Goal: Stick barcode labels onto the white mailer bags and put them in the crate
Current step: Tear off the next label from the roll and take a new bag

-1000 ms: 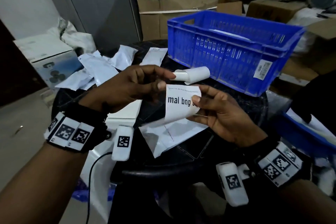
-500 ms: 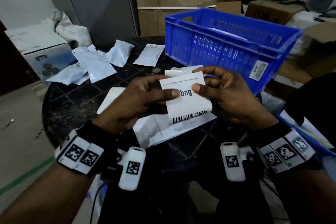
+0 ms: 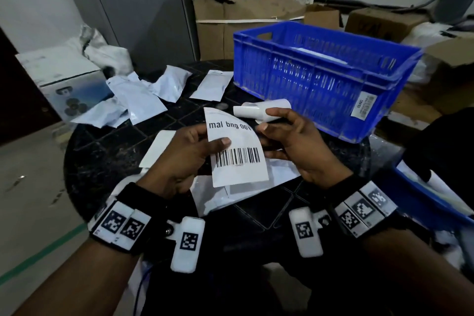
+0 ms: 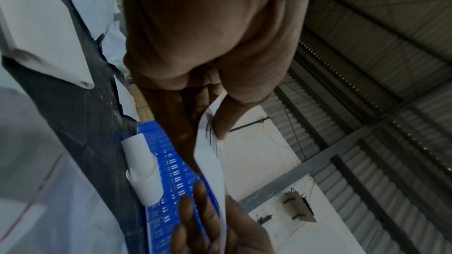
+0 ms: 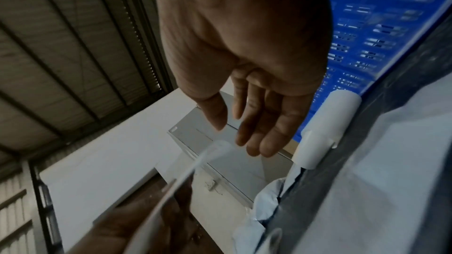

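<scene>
One label in play. Blue crate [image 3: 320,79]: rigid slotted plastic, far right on dark round worktop [image 3: 102,161]. White mailer bags [image 3: 136,102]: thin, slick, crumpled, scattered at left; one more flat under hands. Barcode label [image 3: 237,154]: glossy, curling, pinched by left hand [image 3: 184,156] thumb and fingers. Right hand [image 3: 289,146] fingers loose, narrow gap, at label's right edge, contact unclear. Risks: adhesive folds onto itself, creases, skewed stick, bag slides.

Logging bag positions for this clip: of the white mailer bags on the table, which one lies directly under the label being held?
The mailer bag at the table's near edge, below the barcode label pinched by the left hand. The other bags lie far left, away from both hands.
</scene>
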A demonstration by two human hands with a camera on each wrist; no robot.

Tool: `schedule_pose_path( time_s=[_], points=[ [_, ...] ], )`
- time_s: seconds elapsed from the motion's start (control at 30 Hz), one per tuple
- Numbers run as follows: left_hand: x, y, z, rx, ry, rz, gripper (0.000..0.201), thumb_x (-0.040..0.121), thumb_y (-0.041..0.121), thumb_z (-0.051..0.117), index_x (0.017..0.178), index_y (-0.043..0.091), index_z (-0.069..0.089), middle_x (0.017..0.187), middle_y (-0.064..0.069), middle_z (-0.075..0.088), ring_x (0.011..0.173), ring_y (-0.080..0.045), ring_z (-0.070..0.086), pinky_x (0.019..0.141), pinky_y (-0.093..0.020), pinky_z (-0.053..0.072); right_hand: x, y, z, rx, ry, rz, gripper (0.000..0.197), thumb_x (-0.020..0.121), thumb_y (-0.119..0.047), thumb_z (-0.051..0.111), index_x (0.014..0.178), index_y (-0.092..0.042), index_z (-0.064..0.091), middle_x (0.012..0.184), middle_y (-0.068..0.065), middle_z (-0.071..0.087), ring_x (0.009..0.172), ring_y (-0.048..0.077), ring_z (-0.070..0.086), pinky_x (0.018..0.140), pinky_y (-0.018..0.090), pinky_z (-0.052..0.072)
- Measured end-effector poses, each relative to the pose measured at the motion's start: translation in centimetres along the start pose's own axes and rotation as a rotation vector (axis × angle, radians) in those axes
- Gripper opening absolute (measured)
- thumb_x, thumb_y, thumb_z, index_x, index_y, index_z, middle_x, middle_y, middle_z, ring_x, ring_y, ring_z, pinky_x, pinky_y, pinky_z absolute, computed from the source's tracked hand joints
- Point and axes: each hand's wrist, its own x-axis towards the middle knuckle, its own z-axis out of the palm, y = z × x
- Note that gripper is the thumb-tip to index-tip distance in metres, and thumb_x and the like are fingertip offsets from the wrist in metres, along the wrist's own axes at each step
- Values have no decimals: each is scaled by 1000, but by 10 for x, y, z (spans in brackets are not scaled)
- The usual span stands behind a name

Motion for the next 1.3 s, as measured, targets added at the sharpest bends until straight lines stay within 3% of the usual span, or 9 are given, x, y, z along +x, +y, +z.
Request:
schedule_pose_path(
  time_s=[0.1, 0.23, 0.4, 0.57, 0.73, 0.83, 1.0, 1.2, 1.3],
  points=[
    [0, -1, -6, -129, 57, 16, 28, 92, -3, 66, 119, 3, 70, 107, -15, 78, 93, -29, 77, 74, -40, 65, 3, 15, 0, -89, -1, 9, 21, 97, -11, 69, 117, -11, 65, 93, 10, 76, 75, 17, 72, 72, 37, 58],
    [4, -35, 3, -206, 142, -116, 26, 93, -2, 66, 119, -1, 70, 108, -21, 76, 98, -35, 75, 82, -48, 63, -2, 52, -1, -212, -51, 95, 14, 100, -8, 61, 97, -14, 74, 86, 6, 74, 72, 12, 65, 68, 32, 55],
    [8, -64, 10, -255, 177, -211, 30, 91, -6, 67, 120, -3, 68, 109, -23, 75, 100, -37, 75, 82, -48, 63, -9, 53, -7, -77, -11, 144, 24, 105, -26, 58, 109, -4, 68, 83, 14, 73, 62, 16, 67, 54, 24, 54],
    [11, -66, 12, -66, 137, -170, 19, 89, -5, 71, 107, 1, 72, 100, -19, 78, 88, -31, 77, 79, -48, 63, -13, 53, -20, -257, -45, 85, 30, 87, 2, 78, 114, -5, 68, 77, 10, 72, 64, 14, 62, 54, 28, 56],
    [16, -68, 11, -1, 99, -153, 21, 89, -4, 72, 110, 0, 72, 99, -19, 78, 91, -33, 77, 52, -27, 57, -12, 61, -27, -225, -48, 103, 37, 82, 6, 80, 116, -2, 67, 73, 6, 74, 64, 12, 67, 55, 27, 60],
    [19, -66, 9, 27, 80, -132, 21, 90, -1, 73, 111, 1, 71, 100, -18, 78, 91, -33, 77, 59, -33, 61, -12, 64, -28, -210, -52, 116, 39, 81, 7, 80, 116, -3, 67, 75, 8, 74, 66, 13, 68, 56, 28, 61],
    [23, -69, 4, 78, 51, -77, 44, 87, 5, 79, 125, 20, 65, 112, -6, 77, 98, -33, 76, 80, -62, 60, -13, 67, -31, -176, -64, 129, 42, 80, 8, 81, 117, -4, 66, 78, 10, 74, 70, 17, 69, 59, 33, 60],
    [29, -71, 4, 153, 96, -34, 35, 92, 11, 75, 125, 22, 65, 110, -2, 78, 94, -29, 77, 68, -42, 61, -13, 70, -33, -186, -62, 128, 45, 80, 5, 82, 119, -6, 65, 82, 11, 75, 71, 17, 70, 58, 32, 61],
    [32, -70, 5, 211, 106, -22, 35, 91, 11, 76, 123, 22, 66, 109, 0, 78, 93, -27, 77, 75, -51, 63, -14, 71, -34, -186, -53, 136, 47, 79, 4, 84, 120, -6, 65, 87, 15, 76, 71, 19, 69, 53, 28, 58]
  ],
)
